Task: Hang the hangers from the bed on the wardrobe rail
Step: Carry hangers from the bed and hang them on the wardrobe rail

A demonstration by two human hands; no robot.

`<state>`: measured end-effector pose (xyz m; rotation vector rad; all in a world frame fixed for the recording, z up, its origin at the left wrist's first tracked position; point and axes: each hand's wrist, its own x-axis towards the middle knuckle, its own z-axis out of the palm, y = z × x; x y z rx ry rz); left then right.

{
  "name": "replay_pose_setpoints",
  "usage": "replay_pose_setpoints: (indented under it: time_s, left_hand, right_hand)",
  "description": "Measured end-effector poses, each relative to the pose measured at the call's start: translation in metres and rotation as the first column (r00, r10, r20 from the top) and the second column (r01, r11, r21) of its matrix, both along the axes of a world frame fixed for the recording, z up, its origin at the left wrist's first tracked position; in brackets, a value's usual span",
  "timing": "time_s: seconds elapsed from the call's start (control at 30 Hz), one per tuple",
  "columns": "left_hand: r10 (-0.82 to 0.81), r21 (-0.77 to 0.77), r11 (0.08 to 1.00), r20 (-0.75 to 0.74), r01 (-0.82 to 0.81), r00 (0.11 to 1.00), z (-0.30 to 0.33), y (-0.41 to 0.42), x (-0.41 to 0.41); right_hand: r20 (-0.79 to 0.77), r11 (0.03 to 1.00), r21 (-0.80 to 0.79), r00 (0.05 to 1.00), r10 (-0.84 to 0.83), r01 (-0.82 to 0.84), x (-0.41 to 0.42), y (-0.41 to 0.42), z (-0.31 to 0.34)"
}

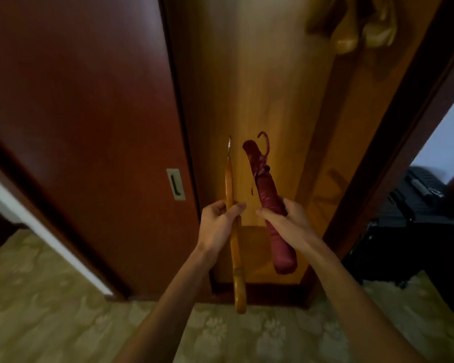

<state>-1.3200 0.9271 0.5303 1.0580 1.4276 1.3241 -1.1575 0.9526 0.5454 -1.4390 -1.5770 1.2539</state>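
Both forearms reach out from under my viewpoint, over a pale green carpet with a faint floral pattern that covers the floor right up to the wardrobe. On my left stands a dark red-brown sliding door with a small pale recessed handle set near its edge. Straight ahead the wardrobe is open, showing a warm honey-coloured back panel. High at the upper right of that opening, blurred wooden hangers already hang. To the far right I see a pale wall and a black suitcase on the floor.

I have my left hand curled round a wooden hanger, thumb and fingers pinching its bar near the middle. I see that hanger edge-on, its long axis running near upright, the metal hook end pointing up toward the wardrobe back and the rounded wooden end pointing down to the carpet.

I have my right hand wrapped round a padded maroon hanger, gripped at about mid-length. It lies slightly tilted, upper end leaning left, its curled maroon hook at the top and its blunt padded end lowest. The two hangers are close beside each other without touching, both in front of the open compartment.
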Motion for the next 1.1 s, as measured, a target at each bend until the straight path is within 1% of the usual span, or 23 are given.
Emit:
replay_pose_setpoints:
  time_s: [0.1, 0.3, 0.37, 0.47, 0.67, 0.87, 1.0, 1.1]
  left_hand:
    - [-0.043, 0.039, 0.998, -0.019, 0.044, 0.999, 0.027, 0.063, -0.006]
    - [-0.112, 0.120, 0.986, -0.039, 0.115, 0.993, 0.089, 0.190, -0.001]
    - [-0.102, 0.150, 0.982, -0.071, 0.112, 0.992, 0.111, 0.228, 0.005]
    - [-0.072, 0.184, 0.979, -0.077, 0.086, 0.994, 0.147, 0.283, 0.020]
    - [-0.049, 0.253, 0.966, -0.027, 0.054, 0.998, 0.216, 0.385, 0.046]
    - [-0.014, 0.329, 0.944, -0.036, 0.025, 0.999, 0.263, 0.446, 0.062]
    - [-0.043, 0.394, 0.917, -0.068, 0.066, 0.997, 0.283, 0.468, 0.067]
    - [-0.096, 0.431, 0.894, -0.078, 0.120, 0.992, 0.290, 0.477, 0.073]
  right_hand:
    - [-0.015, 0.997, 0.026, 0.997, -0.075, 0.076, -0.006, 0.054, 0.027]
    - [-0.016, 0.989, 0.070, 0.992, -0.127, 0.128, 0.000, 0.173, 0.092]
    - [-0.022, 0.987, 0.095, 0.991, -0.128, 0.130, 0.007, 0.211, 0.114]
    - [-0.051, 0.981, 0.131, 0.989, -0.138, 0.144, 0.018, 0.264, 0.148]
    - [-0.150, 0.955, 0.224, 0.975, -0.165, 0.196, 0.033, 0.354, 0.211]
    - [-0.182, 0.917, 0.305, 0.961, -0.209, 0.257, 0.039, 0.410, 0.249]
    - [-0.176, 0.903, 0.331, 0.958, -0.227, 0.274, 0.046, 0.426, 0.267]
    - [-0.187, 0.888, 0.360, 0.955, -0.232, 0.286, 0.052, 0.427, 0.282]
